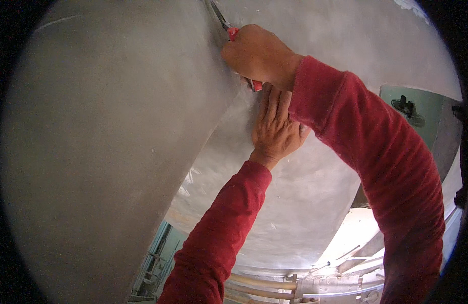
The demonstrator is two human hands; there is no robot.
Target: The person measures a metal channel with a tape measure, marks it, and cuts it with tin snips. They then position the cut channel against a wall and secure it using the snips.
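My right hand (259, 55) is closed in a fist around a red-handled tool (233, 33) with a narrow, dark metal blade. The blade slants up and left along the inner corner where two grey, plaster-like surfaces meet. Most of the handle is hidden in the fist; its red butt end shows below. Just beneath, my left hand (278, 124) lies flat with fingers stretched out on the right-hand grey surface (289, 197). Its fingertips are partly covered by my right hand and sleeve. The other grey surface (107, 126) fills the left of the view.
At the right, a dark fixture (403, 106) sits on a pale green wall (426, 104). Low in the view are yellowish horizontal poles (264, 293) and a bright opening (353, 230). Pipes or frames (158, 256) show at lower left.
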